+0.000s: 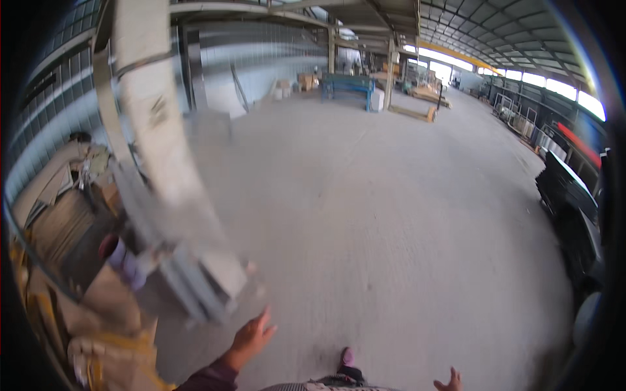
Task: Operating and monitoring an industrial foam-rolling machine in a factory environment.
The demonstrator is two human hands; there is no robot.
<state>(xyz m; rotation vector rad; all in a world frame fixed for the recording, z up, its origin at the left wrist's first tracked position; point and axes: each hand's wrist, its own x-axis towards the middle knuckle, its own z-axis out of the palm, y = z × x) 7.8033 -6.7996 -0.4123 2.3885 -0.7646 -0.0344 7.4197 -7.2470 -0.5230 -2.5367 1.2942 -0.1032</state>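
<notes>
My left hand (250, 337) is held out over the grey floor (385, 241) with its fingers apart and nothing in it. Closest to it are some grey metal bars (194, 287) leaning at the foot of a cream steel column (160, 124), blurred by motion. My right hand (450, 380) shows only in part at the lower edge, fingers spread, holding nothing. Between the hands, one of my shoes (347, 357), pinkish, is on the floor.
Flattened cardboard (62, 228) and a purple cylindrical thing (124, 262) lie at the left. Dark stacked sheets (567, 202) line the right side. Farther off stand a blue workbench (347, 88) and a yellow pallet truck (417, 113).
</notes>
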